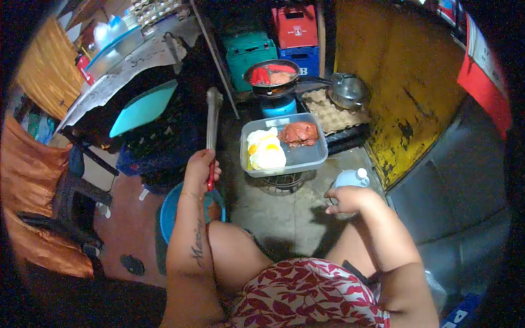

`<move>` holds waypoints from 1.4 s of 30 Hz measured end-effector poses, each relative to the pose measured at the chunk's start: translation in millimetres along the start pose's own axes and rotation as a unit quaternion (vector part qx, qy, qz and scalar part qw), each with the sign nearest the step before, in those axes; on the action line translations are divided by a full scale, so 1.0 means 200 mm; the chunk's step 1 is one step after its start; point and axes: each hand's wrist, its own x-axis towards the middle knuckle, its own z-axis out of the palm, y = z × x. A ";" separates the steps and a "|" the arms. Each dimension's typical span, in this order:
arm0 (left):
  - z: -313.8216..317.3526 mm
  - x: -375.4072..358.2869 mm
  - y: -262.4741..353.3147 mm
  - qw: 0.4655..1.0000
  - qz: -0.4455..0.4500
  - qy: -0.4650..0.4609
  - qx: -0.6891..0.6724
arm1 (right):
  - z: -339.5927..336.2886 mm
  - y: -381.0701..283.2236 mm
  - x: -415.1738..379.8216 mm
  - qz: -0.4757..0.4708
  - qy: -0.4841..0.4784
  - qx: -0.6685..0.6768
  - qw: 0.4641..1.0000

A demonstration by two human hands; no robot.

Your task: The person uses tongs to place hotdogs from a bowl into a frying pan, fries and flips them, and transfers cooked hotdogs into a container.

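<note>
My left hand (203,167) is closed round the red handle of metal tongs (213,123), whose tips point up and away from me. My right hand (347,201) is beside a translucent jug with a white cap (350,177), fingers partly curled; whether they grip it cannot be made out. Between the hands, farther forward, a clear plastic container (302,164) holds fried eggs (266,150) on the left and reddish meat (299,134) on the right. Behind it, a frying pan (272,74) with red pieces sits on a burner above a blue base.
A lidded pot (349,92) stands at the back right near a cardboard egg tray (324,109). Stacked crates (295,27) are behind the pan. A blue basin (170,210) is by my left leg. A yellow panel (402,82) rises on the right.
</note>
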 end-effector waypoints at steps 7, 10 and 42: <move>0.12 -0.06 -0.07 0.841 0.164 0.026 0.514 | 0.05 -0.10 0.05 -0.069 -0.016 -0.015 0.997; 0.22 -0.02 -0.06 0.817 0.213 0.060 0.533 | 0.00 -0.14 0.01 -0.071 -0.026 -0.005 0.997; 0.98 0.76 0.55 0.662 0.163 0.061 0.729 | 0.07 0.29 -0.29 -0.226 0.255 0.185 0.922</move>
